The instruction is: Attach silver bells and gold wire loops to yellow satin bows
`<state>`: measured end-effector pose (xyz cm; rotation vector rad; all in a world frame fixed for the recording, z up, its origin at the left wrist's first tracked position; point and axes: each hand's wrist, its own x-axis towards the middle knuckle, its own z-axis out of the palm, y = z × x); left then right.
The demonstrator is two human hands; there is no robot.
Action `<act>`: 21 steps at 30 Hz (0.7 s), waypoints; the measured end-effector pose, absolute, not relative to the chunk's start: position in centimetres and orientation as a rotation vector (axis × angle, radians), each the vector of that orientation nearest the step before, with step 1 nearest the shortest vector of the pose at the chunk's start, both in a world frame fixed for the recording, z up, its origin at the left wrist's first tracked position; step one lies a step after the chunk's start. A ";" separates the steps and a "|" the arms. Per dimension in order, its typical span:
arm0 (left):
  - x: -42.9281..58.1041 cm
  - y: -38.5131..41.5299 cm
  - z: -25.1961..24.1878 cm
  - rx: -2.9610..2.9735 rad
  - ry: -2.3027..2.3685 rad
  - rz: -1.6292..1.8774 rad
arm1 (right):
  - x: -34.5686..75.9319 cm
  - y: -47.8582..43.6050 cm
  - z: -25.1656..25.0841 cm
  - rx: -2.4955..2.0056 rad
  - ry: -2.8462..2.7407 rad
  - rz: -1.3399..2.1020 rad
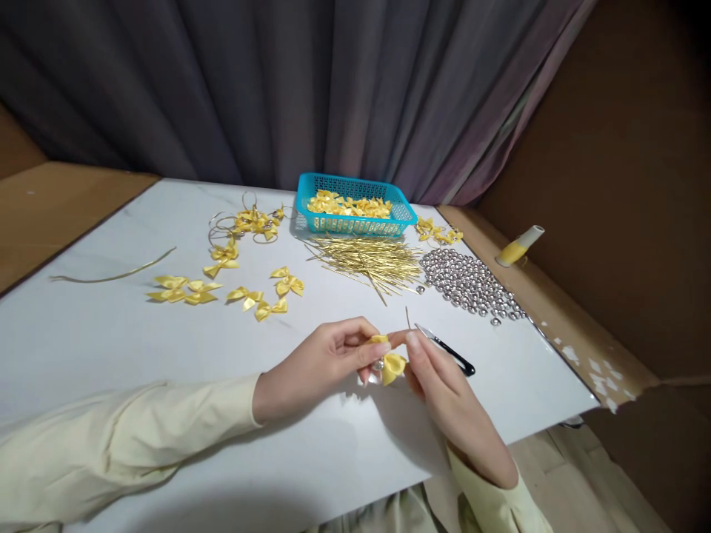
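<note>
Over the white table (289, 463), the left hand (327, 354) pinched a yellow satin bow (395, 367) and silver bell (378, 365) between closed fingertips; the right hand (452, 392), thumb and forefinger together, held a gold wire tie (407, 317). Beyond stood a turquoise basket (355, 224).

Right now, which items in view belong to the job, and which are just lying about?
Likely the job:
held yellow bow with silver bead
loose bows
gold strands
silver bead pile
blue basket of bows
black-handled tool, perhaps

Probably lying about:
yellow-and-white tube
white scraps
</note>
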<state>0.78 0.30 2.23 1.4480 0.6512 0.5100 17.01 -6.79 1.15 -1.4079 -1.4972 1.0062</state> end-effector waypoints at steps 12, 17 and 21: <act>0.7 0.3 2.1 1.365 0.699 0.585 | 17.7 -6.7 1.1 -1.244 -1.578 1.481; 0.6 0.4 2.2 1.355 0.698 0.581 | 17.5 -6.9 0.7 -1.292 -1.461 1.408; 0.6 0.2 2.6 1.301 0.664 0.538 | 17.8 -7.0 0.4 -1.367 -1.470 1.209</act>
